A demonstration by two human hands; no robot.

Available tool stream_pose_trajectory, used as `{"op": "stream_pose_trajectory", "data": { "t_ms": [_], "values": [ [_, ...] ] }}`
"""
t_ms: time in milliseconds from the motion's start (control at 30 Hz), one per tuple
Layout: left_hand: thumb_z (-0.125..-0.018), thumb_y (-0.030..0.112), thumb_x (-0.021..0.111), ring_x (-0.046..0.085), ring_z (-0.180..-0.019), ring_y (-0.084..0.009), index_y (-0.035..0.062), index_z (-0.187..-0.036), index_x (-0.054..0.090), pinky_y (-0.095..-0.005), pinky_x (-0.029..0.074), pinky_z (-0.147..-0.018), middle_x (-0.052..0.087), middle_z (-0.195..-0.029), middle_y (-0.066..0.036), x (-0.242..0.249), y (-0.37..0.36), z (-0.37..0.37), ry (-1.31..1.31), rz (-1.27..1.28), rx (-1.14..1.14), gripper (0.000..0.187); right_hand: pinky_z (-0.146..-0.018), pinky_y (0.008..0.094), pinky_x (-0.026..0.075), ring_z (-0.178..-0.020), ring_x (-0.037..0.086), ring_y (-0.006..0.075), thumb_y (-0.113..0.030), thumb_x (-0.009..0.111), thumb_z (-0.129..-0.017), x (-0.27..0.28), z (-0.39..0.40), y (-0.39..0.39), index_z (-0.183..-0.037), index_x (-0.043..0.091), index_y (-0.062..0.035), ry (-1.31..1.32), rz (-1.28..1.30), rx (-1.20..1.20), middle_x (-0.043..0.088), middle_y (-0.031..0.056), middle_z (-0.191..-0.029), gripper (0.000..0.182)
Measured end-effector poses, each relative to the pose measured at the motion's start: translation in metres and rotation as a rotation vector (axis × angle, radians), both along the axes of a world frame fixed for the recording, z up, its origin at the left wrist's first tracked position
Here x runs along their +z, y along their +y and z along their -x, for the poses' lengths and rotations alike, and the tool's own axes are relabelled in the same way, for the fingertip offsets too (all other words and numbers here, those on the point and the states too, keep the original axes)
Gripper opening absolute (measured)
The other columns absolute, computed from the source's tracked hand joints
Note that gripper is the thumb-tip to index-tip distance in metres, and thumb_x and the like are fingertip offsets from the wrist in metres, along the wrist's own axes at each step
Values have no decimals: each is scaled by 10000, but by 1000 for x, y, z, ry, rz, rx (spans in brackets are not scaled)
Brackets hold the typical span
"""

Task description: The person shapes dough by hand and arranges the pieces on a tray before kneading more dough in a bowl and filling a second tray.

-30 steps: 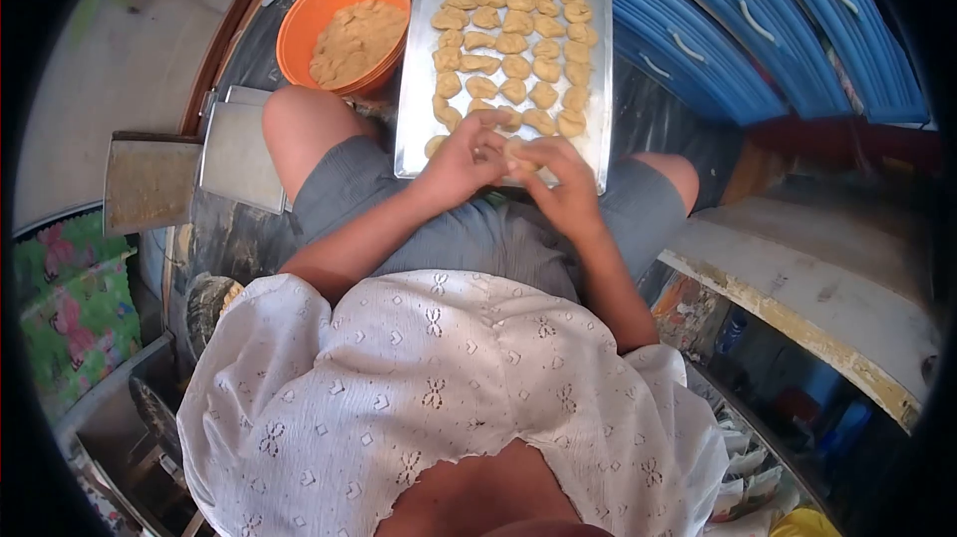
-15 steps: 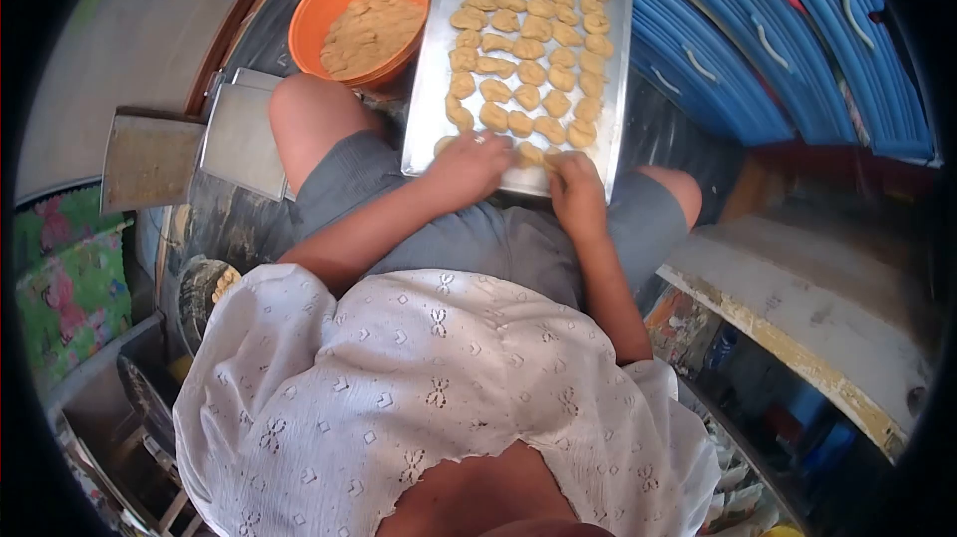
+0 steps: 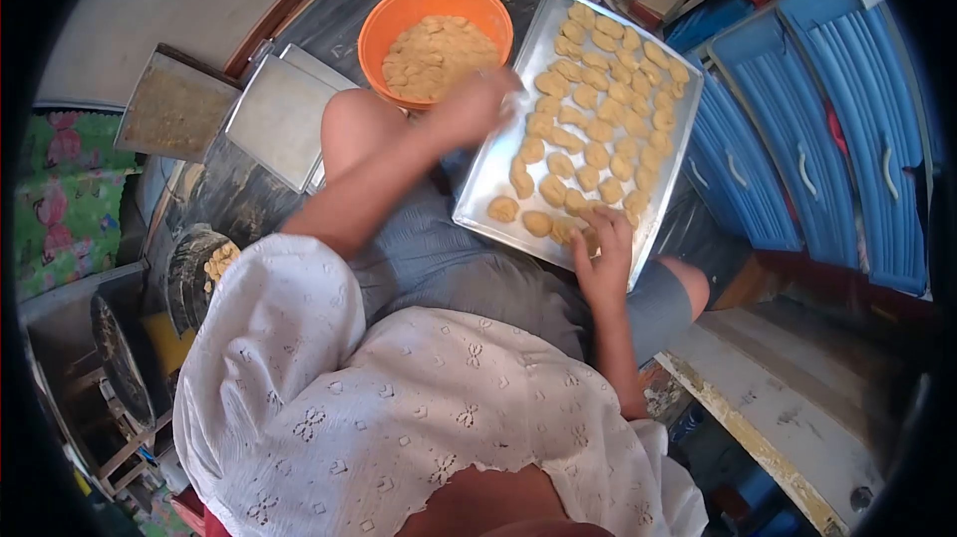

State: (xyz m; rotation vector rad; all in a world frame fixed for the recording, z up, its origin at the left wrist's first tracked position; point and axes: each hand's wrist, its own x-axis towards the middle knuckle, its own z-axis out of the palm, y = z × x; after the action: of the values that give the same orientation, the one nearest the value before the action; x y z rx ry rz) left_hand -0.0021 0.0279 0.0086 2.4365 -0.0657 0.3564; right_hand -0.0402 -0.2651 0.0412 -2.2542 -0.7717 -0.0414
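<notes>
Since 0.5 s ago, the left hand point(image 3: 469, 108) has left the near edge of the baking tray point(image 3: 495, 160) and now reaches for the orange bowl point(image 3: 384, 23) of dough point(image 3: 434, 56) on the far left; it is blurred, so I cannot tell its grip. With fingers spread and holding nothing, the right hand point(image 3: 604, 260) presses a shaped piece point(image 3: 568, 230) at the tray's near edge. Judging by this, 1 piece is just placed; next comes pinching off fresh dough.

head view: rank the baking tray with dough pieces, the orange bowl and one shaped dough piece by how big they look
1. baking tray, largest
2. orange bowl, clearly smaller
3. shaped dough piece, by far the smallest

All three lie at a similar distance from the camera, so the order seems safe.
</notes>
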Motion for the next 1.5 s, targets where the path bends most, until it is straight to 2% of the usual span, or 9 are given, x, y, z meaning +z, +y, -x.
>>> {"op": "stream_pose_trajectory", "data": {
  "t_ms": [300, 400, 567, 700, 767, 867, 1000, 1167, 1500],
  "values": [
    [-764, 97, 544, 638, -887, -328, 33, -936, 679, -433, 487, -769, 670, -913, -168, -148, 240, -81, 746, -539, 86, 228, -881, 388, 462, -1063, 546, 311, -82, 589, -758, -44, -145, 271, -1077, 657, -73, 133, 411, 436, 587, 128, -1063, 326],
    [-756, 62, 505, 642, -899, -316, 40, -935, 680, -420, 487, -772, 673, -934, -159, -189, 250, -82, 667, -251, 206, 251, -921, 388, 447, -1103, 534, 301, -65, 566, -740, -112, -183, 344, -1106, 657, -85, 410, 700, 405, 580, 130, -1104, 378],
    [-767, 73, 506, 636, -923, -299, 60, -1017, 668, -398, 489, -794, 675, -983, -143, -128, 242, -106, 774, -125, 232, 298, -894, 408, 472, -1033, 586, 321, -96, 580, -740, -232, -171, 395, -1107, 642, -106, 287, 383, 6, 617, 155, -1064, 373],
    [-784, 115, 530, 632, -913, -272, 63, -1086, 644, -377, 491, -787, 667, -1012, -137, -91, 235, -110, 680, -35, 264, 326, -855, 436, 489, -968, 607, 356, -139, 627, -725, -232, -161, 385, -1118, 613, -96, 124, 550, 193, 638, 150, -1006, 395],
    [-789, 124, 532, 631, -907, -269, 61, -1106, 631, -371, 498, -770, 657, -1045, -133, -85, 232, -112, 747, -9, 205, 337, -634, 360, 515, -715, 626, 273, -105, 717, -688, -241, -177, 392, -1070, 601, -85, 612, 490, 352, 622, 114, -871, 399],
    [-848, 229, 553, 630, -900, -267, 46, -1140, 598, -367, 518, -704, 623, -1110, -117, -87, 235, -118, 729, 45, 99, 348, -757, 365, 507, -843, 625, 245, -224, 724, -737, -204, -176, 378, -1059, 612, -65, 837, 101, 128, 633, 118, -947, 376],
    [-902, 420, 550, 621, -865, -186, 56, -1150, 573, -315, 528, -660, 613, -1007, -88, -15, 172, -81, 747, 838, 115, 441, -652, 303, 476, -744, 593, 164, -204, 715, -772, -108, -186, 317, -992, 633, -6, 818, -464, 270, 622, 90, -812, 308],
    [-932, 330, 538, 601, -849, -132, 5, -1168, 551, -270, 517, -687, 616, -999, -73, 41, 56, -33, 492, 1031, -236, 402, -623, 273, 478, -737, 604, 145, -126, 667, -804, 15, -135, 154, -1075, 602, -10, 702, -423, 140, 595, 73, -910, 302],
    [-793, 114, 600, 571, -942, -263, 84, -948, 638, -359, 471, -819, 599, -970, -66, 8, -147, 54, 44, -85, -655, 162, -827, 339, 509, -1010, 598, 263, 12, 578, -817, 29, 0, -72, -1067, 621, -31, -65, -181, -329, 584, 141, -1114, 257]
  ]
}}
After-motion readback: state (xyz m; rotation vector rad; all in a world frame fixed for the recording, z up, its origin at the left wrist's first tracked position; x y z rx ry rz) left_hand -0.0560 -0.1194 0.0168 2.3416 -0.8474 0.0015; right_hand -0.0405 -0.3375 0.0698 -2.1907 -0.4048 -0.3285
